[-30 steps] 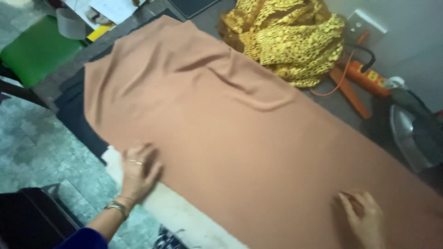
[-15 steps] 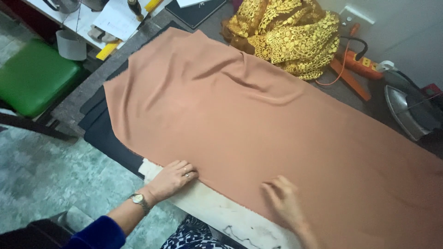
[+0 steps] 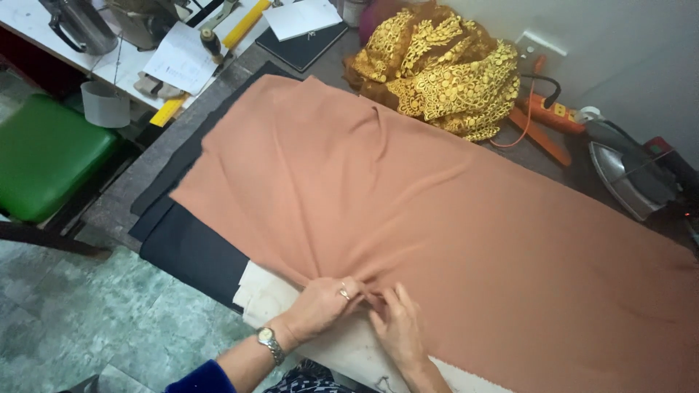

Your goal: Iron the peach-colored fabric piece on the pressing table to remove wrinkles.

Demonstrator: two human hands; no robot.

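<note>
A grey work table (image 3: 120, 207) is seen from above, set against a pale wall (image 3: 619, 44), with a mottled grey-green floor (image 3: 87, 320) below its near edge. Most of the table is covered by a large tan cloth (image 3: 451, 233), which is laid flat with soft folds running toward the near edge. Under it, at the left, a black cloth (image 3: 193, 251) is spread, and a cream pad (image 3: 266, 295) is exposed beneath the tan cloth's near edge.

The near edge of the tan cloth is gripped by both hands, which are brought close together, almost touching. The left hand (image 3: 324, 306), with a ring on one finger and a watch (image 3: 269, 340) at the wrist, is curled, its fingertips pinching the cloth's edge, and gathers are drawn in the fabric toward that spot. The right hand (image 3: 397, 327) is set just beside it, fingers bent and pressed to the same edge; whether the cloth is pinched or only held down by it cannot be told.

At the far side a heap of yellow lace (image 3: 437, 69) is lying, touching the tan cloth's far edge. To its right an orange power strip (image 3: 557, 113) is placed, and beyond that an iron (image 3: 626, 175) is resting near the table's right end. At the left a green stool (image 3: 47, 156) is standing on the floor, and behind it a white bench (image 3: 29, 22) is loaded with papers (image 3: 182, 58), a yellow ruler (image 3: 244, 25) and a grey cup (image 3: 105, 105).
</note>
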